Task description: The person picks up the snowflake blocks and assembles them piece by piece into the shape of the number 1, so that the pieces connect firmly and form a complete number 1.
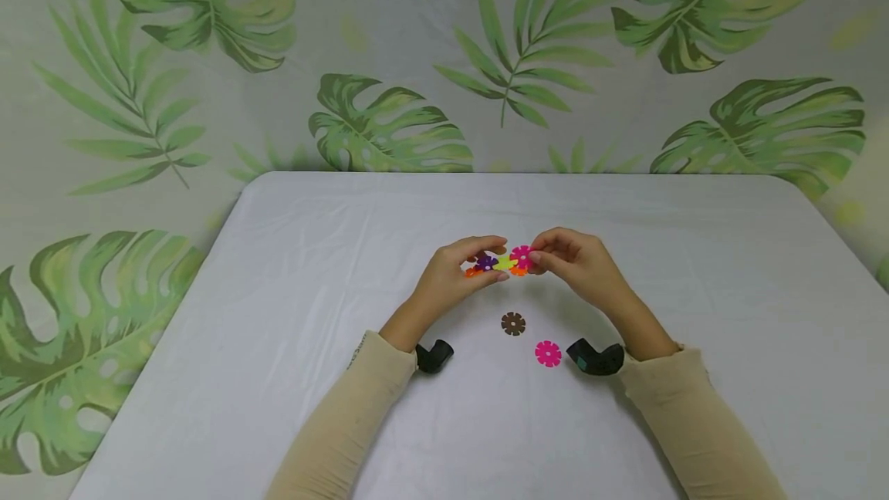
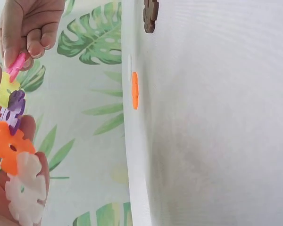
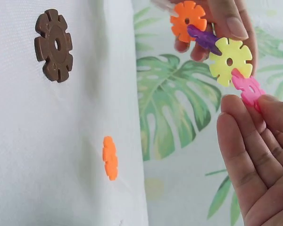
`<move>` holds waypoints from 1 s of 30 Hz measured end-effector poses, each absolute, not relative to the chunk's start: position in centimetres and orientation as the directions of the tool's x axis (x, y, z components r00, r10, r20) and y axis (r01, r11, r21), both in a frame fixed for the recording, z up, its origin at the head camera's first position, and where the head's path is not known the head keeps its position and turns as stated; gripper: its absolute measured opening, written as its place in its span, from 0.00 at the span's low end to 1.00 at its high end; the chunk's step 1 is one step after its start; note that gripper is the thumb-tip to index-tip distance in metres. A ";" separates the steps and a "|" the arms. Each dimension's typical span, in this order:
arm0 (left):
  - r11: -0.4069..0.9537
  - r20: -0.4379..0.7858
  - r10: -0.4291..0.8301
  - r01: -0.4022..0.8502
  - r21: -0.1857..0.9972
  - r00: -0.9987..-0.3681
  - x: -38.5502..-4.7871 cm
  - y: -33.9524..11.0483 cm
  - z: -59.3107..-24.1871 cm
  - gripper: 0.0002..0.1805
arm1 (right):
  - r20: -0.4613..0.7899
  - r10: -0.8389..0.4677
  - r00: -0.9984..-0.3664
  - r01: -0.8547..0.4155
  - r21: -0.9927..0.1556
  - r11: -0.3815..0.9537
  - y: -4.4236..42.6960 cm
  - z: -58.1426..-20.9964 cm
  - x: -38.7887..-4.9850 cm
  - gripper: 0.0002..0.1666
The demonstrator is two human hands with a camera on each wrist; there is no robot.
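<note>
Left hand (image 1: 453,270) near pinching right hand (image 1: 580,262)

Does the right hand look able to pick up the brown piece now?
Probably not yet: the right hand pinches the pink piece at the chain's end, so it would likely need to let go first. Nothing covers the brown piece, though.

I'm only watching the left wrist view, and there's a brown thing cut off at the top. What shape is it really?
Observer: The right wrist view shows it whole: a round brown disc with notches all around its edge.

Operator: Cool! Is the pink piece in the right hand the only pink one?

Observer: No, the head view shows a loose pink disc lying flat on the table.

Operator: What's the person wearing on their arms?

Observer: Beige sleeves, seen in the head view.
</note>
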State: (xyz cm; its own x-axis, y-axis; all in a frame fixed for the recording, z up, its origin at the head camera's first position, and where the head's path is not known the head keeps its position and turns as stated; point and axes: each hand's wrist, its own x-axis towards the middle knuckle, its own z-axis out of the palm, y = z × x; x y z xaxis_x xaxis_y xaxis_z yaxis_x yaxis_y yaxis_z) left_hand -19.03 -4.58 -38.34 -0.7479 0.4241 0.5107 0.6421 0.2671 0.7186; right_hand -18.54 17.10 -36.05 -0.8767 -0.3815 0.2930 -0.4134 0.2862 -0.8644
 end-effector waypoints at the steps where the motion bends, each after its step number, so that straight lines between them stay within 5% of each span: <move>1: 0.272 0.506 0.427 0.640 0.719 -0.749 -19.0 -4.6 -38.3 0.23 | 0.281 -0.378 -0.882 -0.400 -0.870 0.287 17.1 -36.4 -18.7 0.08; 20: 0.330 0.537 0.435 0.683 0.652 -0.723 -18.7 -4.3 -38.4 0.20 | 0.211 -0.408 -0.888 -0.293 -0.944 0.151 15.9 -37.1 -18.5 0.10; 30: 0.335 0.542 0.413 0.675 0.657 -0.732 -19.0 -4.5 -38.6 0.17 | 0.211 -0.386 -0.898 -0.309 -0.927 0.213 16.3 -36.9 -18.4 0.13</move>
